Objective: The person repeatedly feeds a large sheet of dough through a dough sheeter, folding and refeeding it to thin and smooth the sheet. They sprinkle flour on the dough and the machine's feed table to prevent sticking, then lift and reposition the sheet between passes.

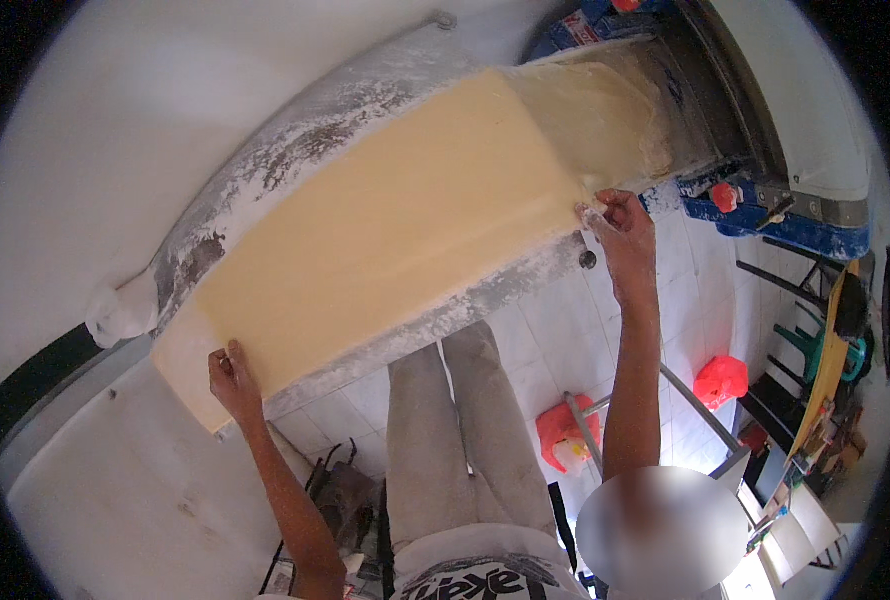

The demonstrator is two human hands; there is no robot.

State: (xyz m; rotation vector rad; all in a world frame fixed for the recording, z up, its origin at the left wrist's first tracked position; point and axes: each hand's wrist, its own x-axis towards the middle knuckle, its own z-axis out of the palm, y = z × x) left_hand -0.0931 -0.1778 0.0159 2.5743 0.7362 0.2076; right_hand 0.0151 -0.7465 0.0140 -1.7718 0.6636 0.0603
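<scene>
A long pale-yellow dough sheet (385, 220) lies over a flour-dusted metal tray (315, 135), running from the lower left up toward a machine at the upper right. At its near left edge, my left hand (233, 380) is closed with curled fingers against the dough; the fingertips are partly hidden. My right hand (620, 222) pinches the near edge of the sheet by the machine end, with flour on its fingers. Between the hands the sheet lies flat, and a thinner, wrinkled layer shows toward the machine.
Blue machine parts with a red knob (725, 196) stand beyond my right hand. A white wall (115, 140) rises behind the tray. Below right are a metal frame (700, 405), red plastic bags (722, 380) and a green stool (805, 350) on the tiled floor.
</scene>
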